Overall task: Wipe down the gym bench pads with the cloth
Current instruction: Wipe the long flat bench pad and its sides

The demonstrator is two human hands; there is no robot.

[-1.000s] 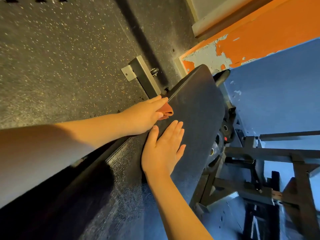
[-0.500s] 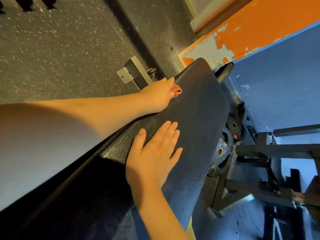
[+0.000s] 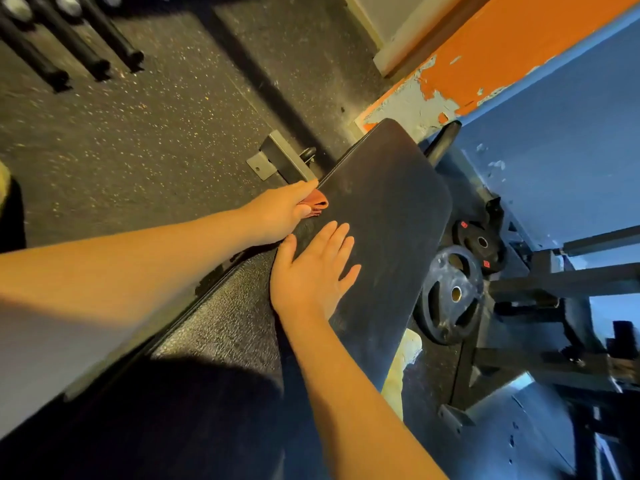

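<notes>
Nearest the camera, the person's two bare forearms reach out over a long black bench pad [image 3: 384,216], whose close stretch lies in deep shadow and shows a pebbled, cracked texture. The right hand [image 3: 311,275] rests flat on the pad, palm down, fingers straight and slightly spread, thumb pointing toward the pad's left edge, holding nothing. Just beyond it, the left hand [image 3: 282,211] sits at that left edge with its fingers curled over a bunched orange cloth [image 3: 317,203], gripping it against the pad (only a small fold of the fabric peeks out past the fingertips). The two hands are close together but not touching. Past the cloth, the pad runs on to a rounded far end. A grey metal bracket [image 3: 273,161] lies on the floor just left of the pad, beyond the left hand. To the right, below the pad, a large dusty weight plate [image 3: 453,296] leans near a smaller plate [image 3: 479,242] beside a dark steel frame [image 3: 554,289]. The speckled rubber floor [image 3: 138,140] spreads to the left, with dark bars [image 3: 72,50] lying at its far corner. Farthest off stands a wall [image 3: 512,46] of peeling orange paint.
</notes>
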